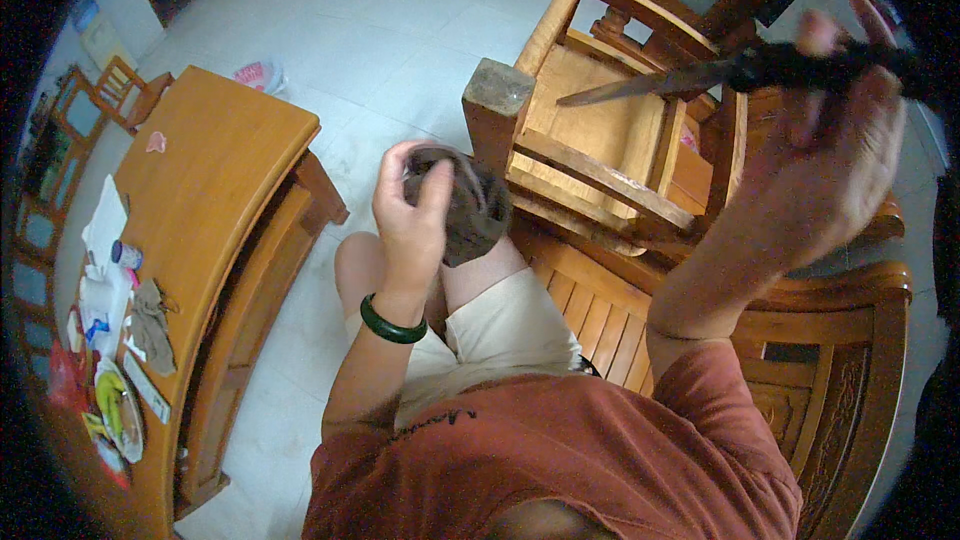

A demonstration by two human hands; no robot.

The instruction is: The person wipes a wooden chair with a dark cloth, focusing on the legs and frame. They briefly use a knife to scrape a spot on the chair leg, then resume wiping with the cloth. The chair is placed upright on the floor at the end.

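Observation:
My left hand, with a dark green bangle at its wrist, grips a bundle of dark brown cloth above my knees. Raised at the upper right, my right hand holds dark-handled scissors by the handles. Their pointed metal blades look closed and point left, above the underside of an upturned wooden stool or chair. The scissors and the cloth are well apart. The right hand and the handles are blurred.
At the left, a long wooden table bears a brown cloth, a small jar, a plate of bananas, papers and a red plastic bag. A slatted wooden bench is at my right. A pink-and-white basin stands on the floor.

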